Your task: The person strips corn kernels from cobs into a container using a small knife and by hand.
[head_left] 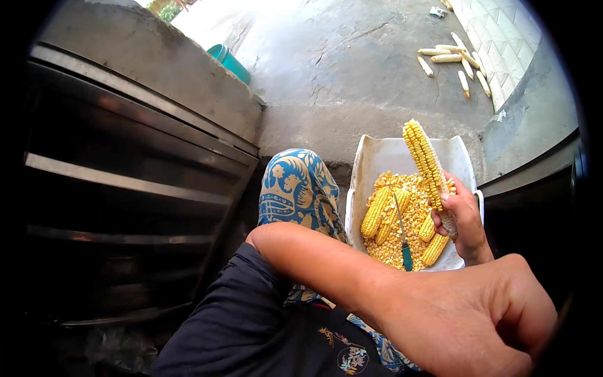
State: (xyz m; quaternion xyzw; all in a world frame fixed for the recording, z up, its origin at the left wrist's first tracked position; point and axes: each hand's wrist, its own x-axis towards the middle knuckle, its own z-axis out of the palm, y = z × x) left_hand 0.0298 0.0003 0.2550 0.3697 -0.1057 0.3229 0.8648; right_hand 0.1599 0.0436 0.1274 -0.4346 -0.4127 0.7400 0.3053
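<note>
My right hand (467, 217) is wrapped round a corn cob (424, 154), which stands up at a slant, with yellow kernels on one side and a bare strip on the other. My left forearm crosses the lower frame, and my left hand (483, 314) is close to the camera, its fingers curled and mostly hidden. Below the cob, a white tub (367, 154) holds loose kernels (392, 251) and several yellow cobs (375, 212). A thin metal tool with a green handle (407, 256) lies on the kernels.
Several pale cobs (446, 58) lie on the concrete floor (339, 69) by the tiled wall (505, 44). A green bucket (230, 63) stands behind the low wall at upper left. My knee in patterned cloth (298, 188) is left of the tub. Dark metal panels (125, 207) are at far left.
</note>
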